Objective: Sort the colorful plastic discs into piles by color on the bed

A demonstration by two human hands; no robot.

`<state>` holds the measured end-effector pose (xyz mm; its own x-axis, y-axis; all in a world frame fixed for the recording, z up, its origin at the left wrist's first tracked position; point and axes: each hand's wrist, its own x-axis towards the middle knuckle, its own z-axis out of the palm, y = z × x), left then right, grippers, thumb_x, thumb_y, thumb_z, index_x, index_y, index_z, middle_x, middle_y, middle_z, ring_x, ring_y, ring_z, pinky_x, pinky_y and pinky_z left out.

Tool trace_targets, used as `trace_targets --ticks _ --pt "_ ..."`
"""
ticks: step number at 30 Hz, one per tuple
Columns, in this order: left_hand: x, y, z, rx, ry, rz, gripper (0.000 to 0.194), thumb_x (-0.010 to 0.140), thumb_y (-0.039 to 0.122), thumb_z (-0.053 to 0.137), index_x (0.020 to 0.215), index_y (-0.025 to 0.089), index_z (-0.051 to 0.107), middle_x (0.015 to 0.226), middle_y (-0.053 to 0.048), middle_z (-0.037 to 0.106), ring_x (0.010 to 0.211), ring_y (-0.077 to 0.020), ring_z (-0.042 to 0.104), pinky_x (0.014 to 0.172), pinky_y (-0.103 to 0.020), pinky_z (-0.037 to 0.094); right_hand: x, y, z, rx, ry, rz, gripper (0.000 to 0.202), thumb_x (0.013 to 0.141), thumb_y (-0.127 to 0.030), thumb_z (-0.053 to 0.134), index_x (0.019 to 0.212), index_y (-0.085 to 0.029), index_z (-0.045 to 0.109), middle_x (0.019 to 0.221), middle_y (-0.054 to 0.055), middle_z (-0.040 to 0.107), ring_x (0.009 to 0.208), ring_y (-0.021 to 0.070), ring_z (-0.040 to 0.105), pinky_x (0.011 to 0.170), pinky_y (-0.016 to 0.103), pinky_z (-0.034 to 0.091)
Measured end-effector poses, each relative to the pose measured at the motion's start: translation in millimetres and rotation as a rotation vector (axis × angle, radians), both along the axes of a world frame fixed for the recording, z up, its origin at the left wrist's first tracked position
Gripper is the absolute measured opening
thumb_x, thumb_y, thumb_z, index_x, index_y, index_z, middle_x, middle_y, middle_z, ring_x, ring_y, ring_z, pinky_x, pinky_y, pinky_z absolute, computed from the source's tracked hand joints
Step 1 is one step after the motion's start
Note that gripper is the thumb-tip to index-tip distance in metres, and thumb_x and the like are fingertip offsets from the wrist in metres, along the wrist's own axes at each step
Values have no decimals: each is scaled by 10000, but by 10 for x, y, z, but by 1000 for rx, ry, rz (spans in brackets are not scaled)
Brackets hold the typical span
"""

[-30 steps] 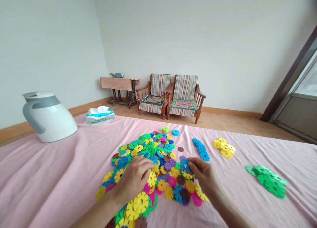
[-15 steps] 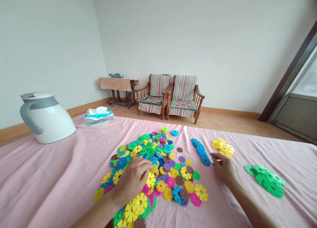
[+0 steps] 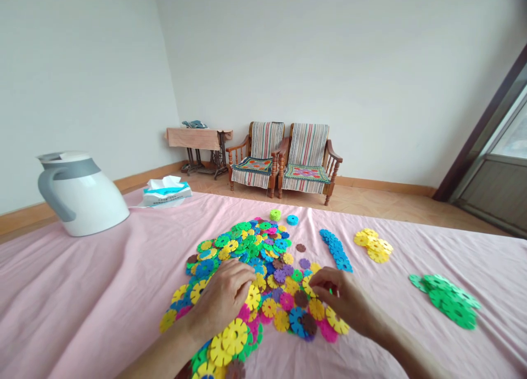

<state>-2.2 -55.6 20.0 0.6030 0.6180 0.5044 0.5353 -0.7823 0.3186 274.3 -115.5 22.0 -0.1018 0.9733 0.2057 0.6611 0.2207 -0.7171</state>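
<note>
A large heap of slotted plastic flower discs (image 3: 235,335) in many colours lies on the pink cloth (image 3: 135,291). Over its middle rests my left hand (image 3: 233,284), fingers curled together and tips turned down; whatever they may hold is hidden. At the heap's right edge is my right hand (image 3: 343,297), thumb and forefinger slightly apart at a yellow disc (image 3: 308,286); the other fingers bend behind. Beyond it lies an overlapping row of blue discs (image 3: 336,250). Yellow discs (image 3: 374,246) and green discs (image 3: 447,300) form separate groups further right.
A lime-green stack (image 3: 275,215), a blue stack (image 3: 292,220) and a lone brown disc (image 3: 301,248) sit behind the heap. At the left stand a white jug (image 3: 93,201) and a tissue pack (image 3: 167,192). Two wooden armchairs (image 3: 307,159) are beyond the cloth's far edge.
My right hand has moved left, from beside the blue row to the yellow disc at the heap's edge. My left hand stays over the heap. The view has shifted slightly.
</note>
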Motion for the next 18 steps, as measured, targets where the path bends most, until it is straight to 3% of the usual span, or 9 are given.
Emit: trace_targets --ticks 2,5,8,10,14,18 --pt "-5 -2 -4 -2 -1 1 219 877 96 498 896 227 673 929 -8 694 914 -177 632 973 -397 442 -187 -142 143 -43 -81 105 166 756 -166 534 823 -215 679 799 13 667 733 158 591 661 266 448" --pt "-9 -1 -6 2 -3 2 224 872 90 502 912 231 672 937 -1 692 925 -170 634 1006 -404 422 -365 -307 271 -40 -264 116 246 659 -137 637 895 -205 656 945 57 648 898 227 584 824 364 461" --pt "-7 6 -3 -4 -2 1 224 873 91 506 921 233 672 942 1 690 930 -169 632 1011 -405 418 -446 -369 297 -10 -375 112 287 631 -153 701 910 -201 654 1032 91 640 1007 287 556 996 485 358" --pt "-7 11 -3 -11 -2 1 221 874 91 507 925 231 670 948 0 689 937 -172 628 1004 -404 421 -470 -362 280 3 -373 131 240 661 -146 689 889 -216 659 981 70 653 972 269 569 1029 497 312" --pt "-13 15 -8 -26 0 0 221 876 88 504 925 228 668 949 -1 687 939 -173 624 998 -404 420 -468 -274 185 54 -258 135 129 791 -151 562 789 -231 664 828 28 648 837 203 572 873 379 396" --pt "-18 9 -12 -28 0 -1 225 882 89 498 926 229 668 950 -1 684 937 -169 620 1011 -405 407 -360 -131 81 51 43 -3 342 877 -326 481 580 -188 583 681 21 582 714 158 533 658 272 379"
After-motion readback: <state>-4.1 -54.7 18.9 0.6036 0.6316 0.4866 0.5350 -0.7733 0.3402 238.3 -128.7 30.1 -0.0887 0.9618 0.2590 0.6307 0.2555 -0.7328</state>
